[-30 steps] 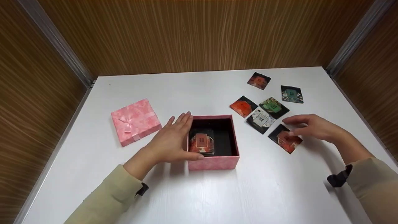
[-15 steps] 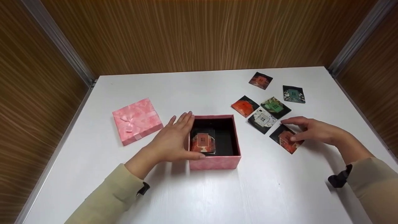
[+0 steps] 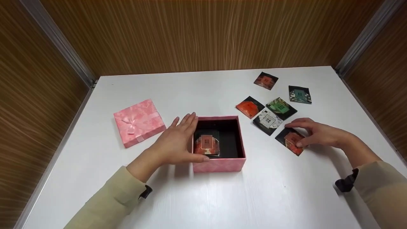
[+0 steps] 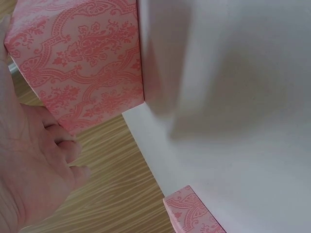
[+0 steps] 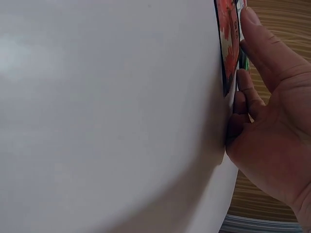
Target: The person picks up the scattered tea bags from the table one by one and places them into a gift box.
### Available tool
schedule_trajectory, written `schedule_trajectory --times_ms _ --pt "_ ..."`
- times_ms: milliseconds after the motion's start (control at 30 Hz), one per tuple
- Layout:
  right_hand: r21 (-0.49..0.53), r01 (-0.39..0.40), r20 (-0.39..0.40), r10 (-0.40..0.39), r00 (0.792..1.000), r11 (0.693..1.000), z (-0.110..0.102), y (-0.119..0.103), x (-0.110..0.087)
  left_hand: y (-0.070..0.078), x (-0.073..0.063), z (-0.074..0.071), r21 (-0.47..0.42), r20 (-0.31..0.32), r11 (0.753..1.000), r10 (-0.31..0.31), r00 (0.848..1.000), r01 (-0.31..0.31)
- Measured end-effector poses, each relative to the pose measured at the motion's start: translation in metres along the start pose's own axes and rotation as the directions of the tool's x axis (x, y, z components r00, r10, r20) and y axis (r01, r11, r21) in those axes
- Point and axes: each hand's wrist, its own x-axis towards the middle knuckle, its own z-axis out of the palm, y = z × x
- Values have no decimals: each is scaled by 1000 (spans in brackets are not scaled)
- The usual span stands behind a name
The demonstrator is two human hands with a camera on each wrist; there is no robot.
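My left hand [image 3: 175,144] rests against the left side of a pink box [image 3: 219,166], fingers fairly straight along its wall and thumb over the front edge. In the left wrist view, the left hand [image 4: 36,160] lies beside the box's patterned wall [image 4: 92,63]. Inside the dark interior, a red-and-black square packet [image 3: 206,143] lies at the left, seemingly on top of others. My right hand [image 3: 324,133] pinches another red-and-black square packet [image 3: 291,140] on the table, thumb on its right side and fingers at its upper corner. The right wrist view shows this packet [image 5: 228,43] nearly edge-on.
A pink lid with a bow [image 3: 140,122] lies left of the box. Right of it are a white packet [image 3: 267,121], a green one [image 3: 281,107], an orange one [image 3: 250,107], a dark red one [image 3: 266,80] and a teal one [image 3: 300,94]. Wood-grain panels [image 3: 206,35] enclose the white table.
The right thumb has shifted slightly toward the right edge of the red packet, with the fingers closer in at its upper corner. The left hand and box stay put.
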Motion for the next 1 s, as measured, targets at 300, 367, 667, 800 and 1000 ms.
schedule_trajectory --times_ms 300,367,667,800,1000 --pt "0 16 -19 -16 1000 1000 5 0 2 -1 -1 1 5 -7 1000 1 1000 -1" --pt "-3 14 -27 -14 1000 1000 5 0 2 -1 -1 1 3 -12 1000 4 1000 -4" --pt "-50 6 -69 -9 998 999 4 -1 2 0 0 1 2 -6 1000 3 1000 -3" --pt "-70 0 -75 -5 997 998 4 -1 3 1 0 1 -8 3 1000 -3 1000 3" --pt "-74 4 -77 -10 997 997 4 -2 5 0 0 1 -23 -2 1000 -3 1000 3"
